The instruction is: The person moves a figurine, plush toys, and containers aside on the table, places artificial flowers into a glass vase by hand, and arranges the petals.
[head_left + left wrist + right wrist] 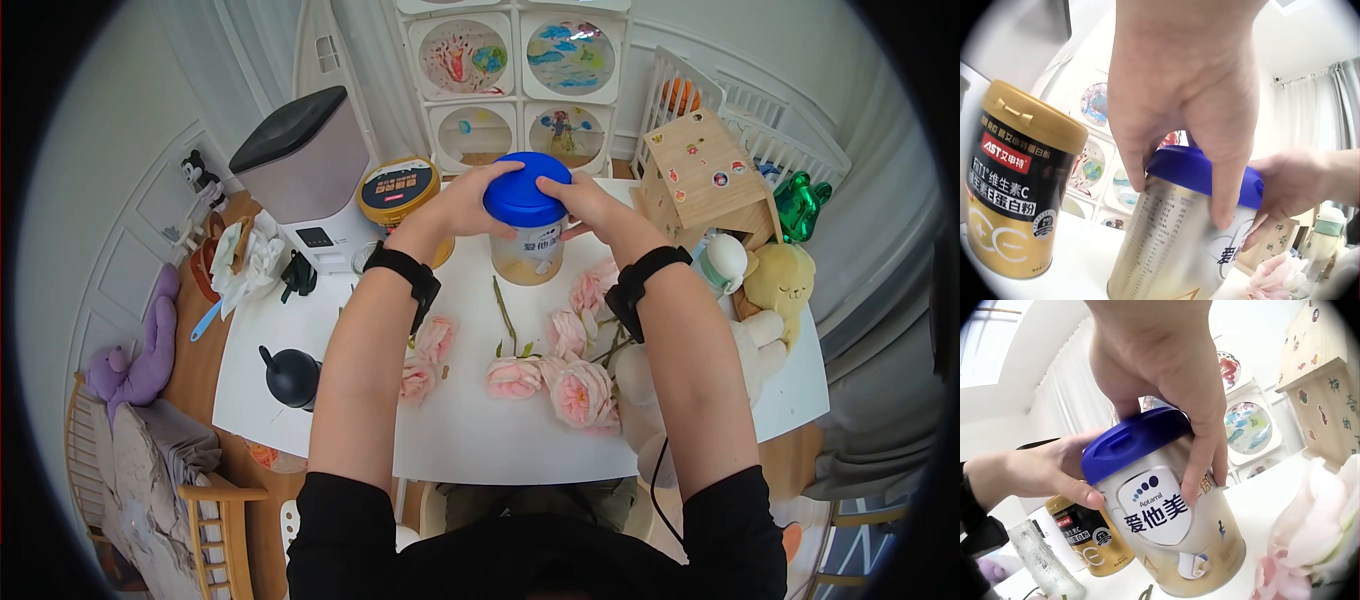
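Note:
A formula milk powder can [524, 262] with a blue lid [524, 190] stands on the far part of the white table [450, 455]. From the left, my left hand [462, 208] grips it at the lid, with thumb and fingers reaching down past the rim in the left wrist view. My right hand [592, 207] holds the opposite side, its fingers lying over the lid edge and the upper label [1159, 503]. A gold-and-black protein powder can [1019, 181] stands just left of the held can. Pink artificial roses [582, 393] lie nearer my body.
A grey-and-white dispenser [310, 170] rises at the back left, and a black cup [291, 378] sits at the left. To the right are a stickered wooden house [705, 170], a white-topped bottle [722, 262] and plush toys [778, 285]. A ribbed glass vase [1038, 556] stands beside the gold can.

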`<state>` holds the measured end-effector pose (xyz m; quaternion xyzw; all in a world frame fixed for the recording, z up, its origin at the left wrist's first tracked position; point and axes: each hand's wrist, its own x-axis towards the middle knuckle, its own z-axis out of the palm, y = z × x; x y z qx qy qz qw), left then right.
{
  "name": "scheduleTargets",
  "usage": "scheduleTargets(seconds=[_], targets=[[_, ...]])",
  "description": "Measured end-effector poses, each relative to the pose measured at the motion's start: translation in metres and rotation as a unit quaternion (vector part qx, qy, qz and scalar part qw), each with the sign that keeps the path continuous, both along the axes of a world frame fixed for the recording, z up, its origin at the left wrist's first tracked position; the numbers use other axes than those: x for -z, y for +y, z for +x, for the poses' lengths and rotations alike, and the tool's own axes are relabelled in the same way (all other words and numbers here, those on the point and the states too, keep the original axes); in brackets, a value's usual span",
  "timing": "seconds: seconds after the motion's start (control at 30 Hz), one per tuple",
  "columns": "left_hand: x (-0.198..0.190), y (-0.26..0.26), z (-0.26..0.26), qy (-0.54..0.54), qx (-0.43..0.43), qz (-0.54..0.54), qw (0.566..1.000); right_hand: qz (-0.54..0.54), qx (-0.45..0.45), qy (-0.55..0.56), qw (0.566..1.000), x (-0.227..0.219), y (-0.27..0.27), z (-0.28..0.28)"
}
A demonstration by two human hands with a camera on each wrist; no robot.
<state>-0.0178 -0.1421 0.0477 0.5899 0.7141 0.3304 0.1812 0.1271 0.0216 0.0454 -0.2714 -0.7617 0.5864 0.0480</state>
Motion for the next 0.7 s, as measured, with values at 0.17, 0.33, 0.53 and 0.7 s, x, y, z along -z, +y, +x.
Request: scheduleTargets(seconds=[0.17, 0.33, 0.53, 0.7], targets=[[-0.030, -0.017, -0.015, 0.111, -0.020, -0.014, 0.993, -0.007, -0.006, -0.002, 1.000, -0.004, -0.006, -0.023], [-0.059, -0.042, -0.025, 0.113, -0.126, -0.027, 0.985, 0.014, 0.027, 0.007, 1.000, 0.004, -0.013, -0.049], [-0.073, -0.072, -0.032, 0.129, -0.127, -0.025, 0.983, -0.010, 0.041, 0.043, 0.998, 0.010, -0.016, -0.066], [-0.090, -0.093, -0.032, 0.180, -0.123, -0.030, 0.975, -0.081, -0.015, 0.042, 0.996, 0.013, -0.012, -0.067]])
